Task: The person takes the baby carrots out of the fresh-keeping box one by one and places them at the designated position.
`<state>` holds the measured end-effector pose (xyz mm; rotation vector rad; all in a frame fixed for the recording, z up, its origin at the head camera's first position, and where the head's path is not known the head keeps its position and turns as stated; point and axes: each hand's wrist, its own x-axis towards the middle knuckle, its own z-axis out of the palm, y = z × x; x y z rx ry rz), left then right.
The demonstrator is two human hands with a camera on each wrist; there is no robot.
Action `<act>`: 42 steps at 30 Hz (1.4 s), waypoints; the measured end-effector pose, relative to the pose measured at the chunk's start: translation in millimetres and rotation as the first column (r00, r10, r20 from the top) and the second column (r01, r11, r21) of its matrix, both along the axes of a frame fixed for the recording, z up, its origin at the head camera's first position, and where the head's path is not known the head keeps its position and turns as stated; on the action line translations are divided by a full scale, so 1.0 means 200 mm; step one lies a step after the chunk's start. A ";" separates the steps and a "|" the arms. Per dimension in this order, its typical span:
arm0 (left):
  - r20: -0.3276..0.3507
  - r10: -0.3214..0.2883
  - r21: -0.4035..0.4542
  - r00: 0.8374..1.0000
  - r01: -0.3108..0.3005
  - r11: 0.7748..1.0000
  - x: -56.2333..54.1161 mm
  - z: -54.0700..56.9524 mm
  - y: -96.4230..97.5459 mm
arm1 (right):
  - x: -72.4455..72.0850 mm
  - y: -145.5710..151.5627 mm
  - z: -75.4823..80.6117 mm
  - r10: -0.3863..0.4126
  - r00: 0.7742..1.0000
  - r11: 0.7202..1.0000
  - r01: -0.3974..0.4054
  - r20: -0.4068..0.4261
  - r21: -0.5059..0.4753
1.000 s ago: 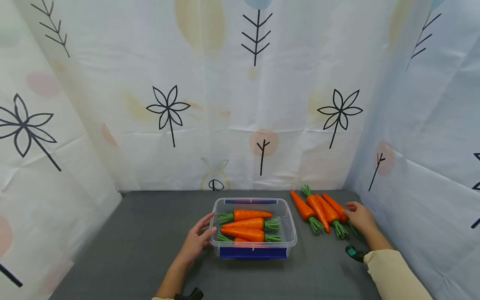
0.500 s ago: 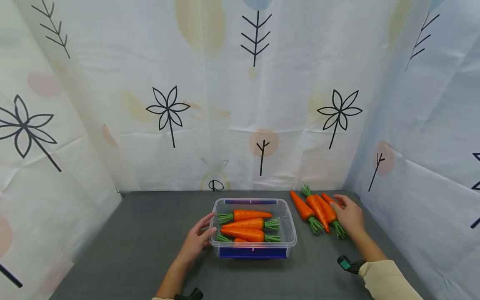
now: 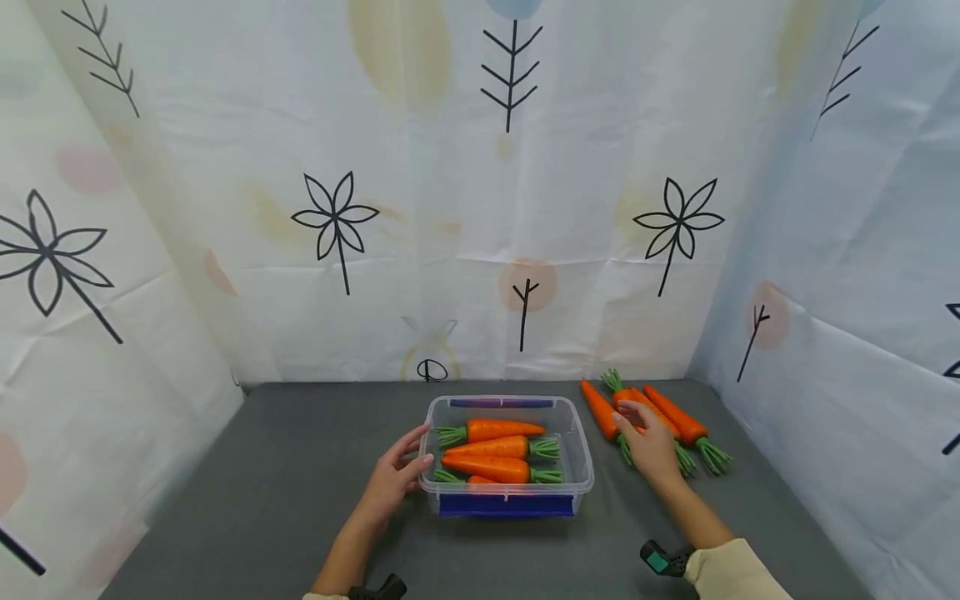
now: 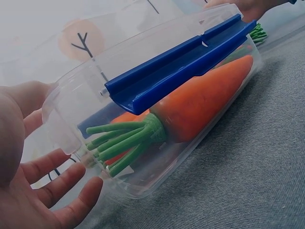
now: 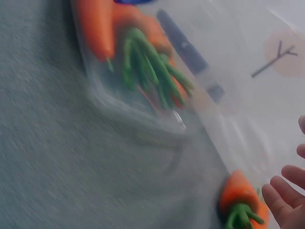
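Note:
A clear plastic box (image 3: 576, 467) with blue clips holds several orange carrots (image 3: 498, 471) with green tops, lying crosswise. My left hand (image 3: 390, 479) rests against the box's left side. In the left wrist view, the fingers (image 4: 71, 183) are loosely spread along the outside, with the thumb at the rim. To the right of the box lies a loose group of carrots (image 3: 678, 417). My right hand (image 3: 651, 446) is over the left part of that group, partly hiding some of them. Its relaxed fingers (image 5: 281, 193) in the right wrist view show nothing held; contact with a carrot cannot be told.
Everything stands on a grey cloth-covered table (image 3: 300, 483). A patterned white curtain (image 3: 420, 317) rises behind it and along both sides. The box's long blue clip (image 3: 506, 506) faces the person.
My right hand has moved left across the loose carrots, from the rightmost one towards the leftmost. That rightmost carrot is now uncovered. The left hand and the box have stayed put.

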<state>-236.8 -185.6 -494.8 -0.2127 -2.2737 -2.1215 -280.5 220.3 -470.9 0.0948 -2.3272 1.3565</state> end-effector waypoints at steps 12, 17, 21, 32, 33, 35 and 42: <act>-0.161 0.129 -0.198 0.978 -0.160 0.967 -0.01 0.04 0.00 | 0.02 -0.13 -0.04 0.304 0.946 0.936 -0.274 0.115 -0.221; -0.351 0.088 -0.406 0.932 -0.236 0.883 0.00 0.11 0.01 | 0.02 -0.15 -0.06 0.391 0.898 0.912 -0.349 0.201 -0.214; -0.415 0.015 -0.464 0.910 -0.225 0.857 0.00 0.18 0.04 | 0.03 -0.16 -0.08 0.431 0.877 0.898 -0.394 0.214 -0.196; -0.340 -0.187 -0.550 0.921 -0.033 0.834 -0.08 0.37 0.09 | 0.07 -0.19 -0.07 0.407 0.888 0.912 -0.381 0.216 -0.152; -0.322 -0.219 -0.561 0.921 0.001 0.828 -0.10 0.39 0.10 | 0.07 -0.18 -0.07 0.408 0.888 0.912 -0.385 0.214 -0.143; -0.283 -0.284 -0.583 0.916 0.071 0.809 -0.13 0.43 0.11 | 0.06 -0.18 -0.07 0.406 0.889 0.913 -0.386 0.213 -0.133; -0.064 -0.429 -0.634 0.901 0.296 0.715 -0.25 0.53 0.16 | 0.05 -0.18 -0.06 0.416 0.885 0.909 -0.399 0.209 -0.123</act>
